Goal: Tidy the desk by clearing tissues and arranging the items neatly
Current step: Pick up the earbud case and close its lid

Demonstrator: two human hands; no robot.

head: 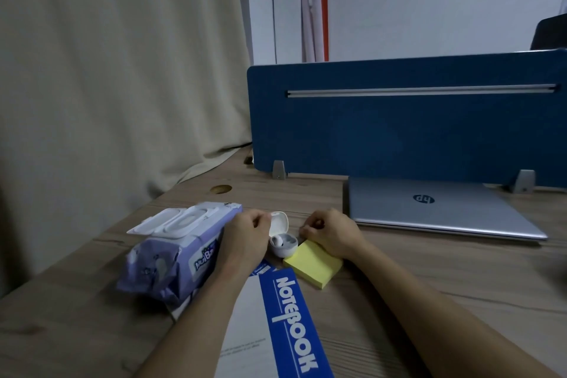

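Observation:
A white earbud case (283,239) stands open on the wooden desk (429,279), one earbud showing inside. My left hand (245,233) is curled at the case's raised lid, fingertips on its edge. My right hand (329,232) is closed just right of the case, fingertips pinched on something small that I cannot make out. A yellow sticky-note pad (313,265) lies under my right wrist. A purple wet-wipes pack (171,252) with a white flip lid lies to the left. A white and blue notebook (276,325) lies near me.
A shut silver laptop (438,209) lies at the back right, in front of a blue desk divider (399,126). A beige curtain (107,70) hangs along the left. A round cable hole (220,189) is in the desk at the back left.

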